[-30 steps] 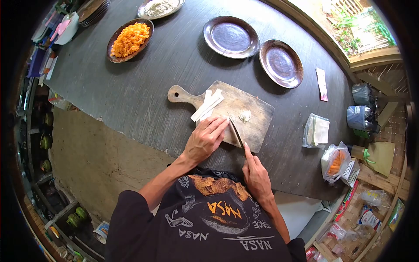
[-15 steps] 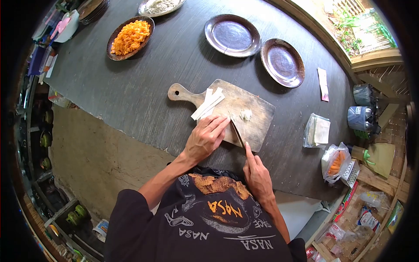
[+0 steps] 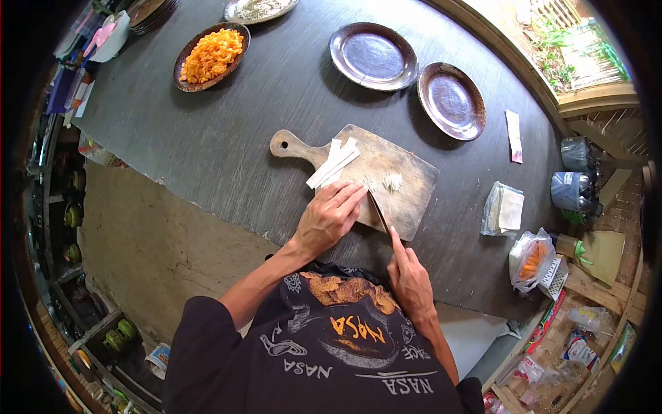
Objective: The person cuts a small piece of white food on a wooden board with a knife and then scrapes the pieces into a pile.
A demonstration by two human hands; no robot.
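A wooden cutting board (image 3: 407, 162) with a handle lies on the dark table. White strips (image 3: 334, 163) lie crossed on its left part. My left hand (image 3: 332, 214) presses with closed fingers at the strips' lower end, its fingertips beside the blade; what lies under them is mostly hidden. My right hand (image 3: 408, 272) holds a knife (image 3: 378, 210), forefinger stretched toward the blade, which slants across the board's lower edge. Right of the blade sits a small heap of thin white shreds (image 3: 392, 181), with a few more shreds near my left fingertips.
An oval dish of chopped orange pieces (image 3: 212, 56) and a dish of white powder (image 3: 258, 7) stand at the back left. Beyond the board are two brown plates (image 3: 373, 55). At the right lie a white packet (image 3: 510, 208) and a bag of carrots (image 3: 533, 261).
The whole view has shifted slightly, with the table's things now a little further right. Both hands keep nearly the same place on the board, and the knife's angle has changed only a little.
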